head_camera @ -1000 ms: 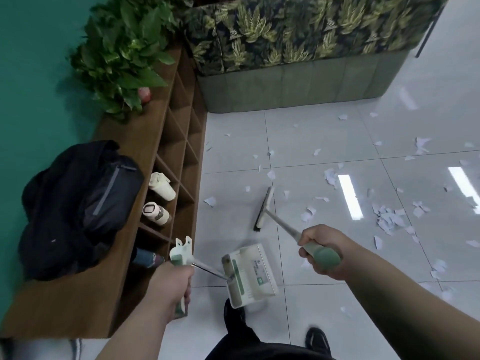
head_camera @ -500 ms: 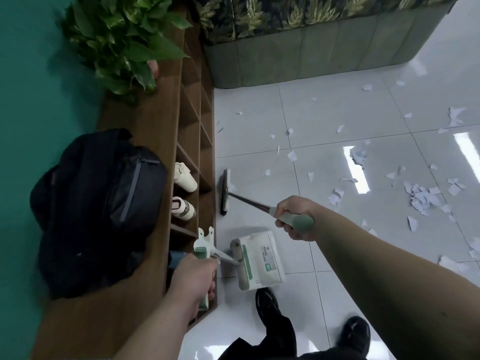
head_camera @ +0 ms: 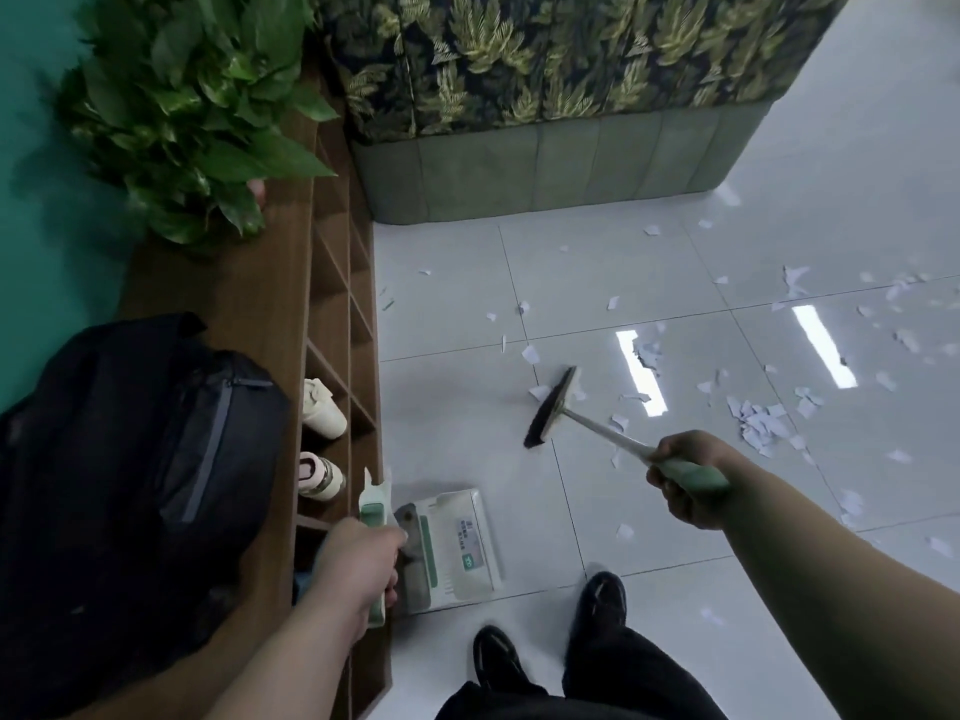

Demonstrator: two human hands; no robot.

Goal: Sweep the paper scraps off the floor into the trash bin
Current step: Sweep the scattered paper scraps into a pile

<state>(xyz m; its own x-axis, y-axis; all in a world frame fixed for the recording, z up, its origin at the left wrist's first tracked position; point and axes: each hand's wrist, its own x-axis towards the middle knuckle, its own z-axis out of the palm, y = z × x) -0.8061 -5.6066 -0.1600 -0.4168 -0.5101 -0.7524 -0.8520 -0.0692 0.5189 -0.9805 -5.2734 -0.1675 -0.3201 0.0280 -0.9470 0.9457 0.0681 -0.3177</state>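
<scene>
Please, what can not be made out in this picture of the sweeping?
The trash bin: nowhere in the head view, outside the frame.
The label on the dustpan: print too small and blurred.
The dustpan handle: middle hidden by the left hand gripping it.
The broom in the right hand: whether bristles touch the floor, unclear from above.
The black backpack: cut by the left edge.

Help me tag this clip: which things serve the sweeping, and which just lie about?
Job: broom in right hand, dustpan in left hand, paper scraps on the floor.
Lying about: black backpack, leafy plant, two bottles in the wooden shelf, leaf-print sofa.
</scene>
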